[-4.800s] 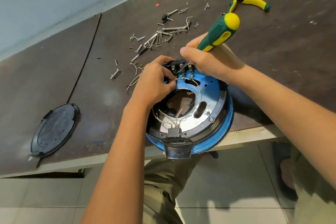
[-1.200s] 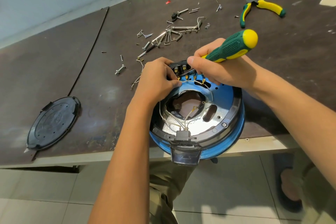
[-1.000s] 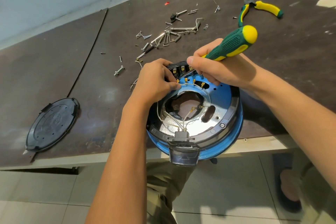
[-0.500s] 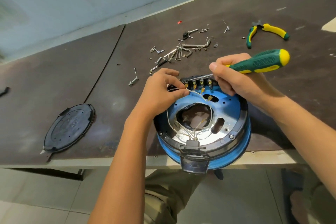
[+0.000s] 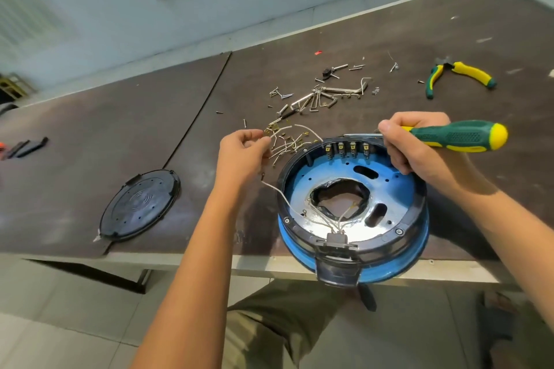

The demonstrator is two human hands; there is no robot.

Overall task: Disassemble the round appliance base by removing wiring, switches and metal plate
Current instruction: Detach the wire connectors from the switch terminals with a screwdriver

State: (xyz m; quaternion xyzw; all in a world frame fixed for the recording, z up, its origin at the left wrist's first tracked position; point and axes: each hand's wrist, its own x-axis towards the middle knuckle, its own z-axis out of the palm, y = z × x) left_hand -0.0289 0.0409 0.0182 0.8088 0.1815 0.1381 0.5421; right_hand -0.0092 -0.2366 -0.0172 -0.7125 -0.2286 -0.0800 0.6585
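The round blue appliance base [image 5: 398, 246] sits at the table's near edge, partly overhanging it. Inside lies a shiny metal plate [image 5: 356, 234] with a central hole. A row of switch terminals [image 5: 347, 148] lines the far rim. My left hand [image 5: 241, 154] pinches a white wire [image 5: 284, 135] to the left of the base, above a small pile of loose wires [image 5: 287, 147]. More white wires [image 5: 329, 220] run to the connector [image 5: 337, 240] at the near rim. My right hand [image 5: 419, 150] grips a green-yellow screwdriver [image 5: 452, 136] with its blade on the far rim.
A black round cover [image 5: 139, 205] lies to the left on the brown table [image 5: 120, 135]. Several screws and hex keys [image 5: 317, 96] are scattered behind the base. Green-yellow pliers [image 5: 458, 76] lie at the far right. Dark small parts [image 5: 24, 147] lie at the far left edge.
My left hand has pulled a white wire off the switch terminals and moved left, out of the base, with it. The screwdriver handle has tipped flatter to the right. The camera has tilted up.
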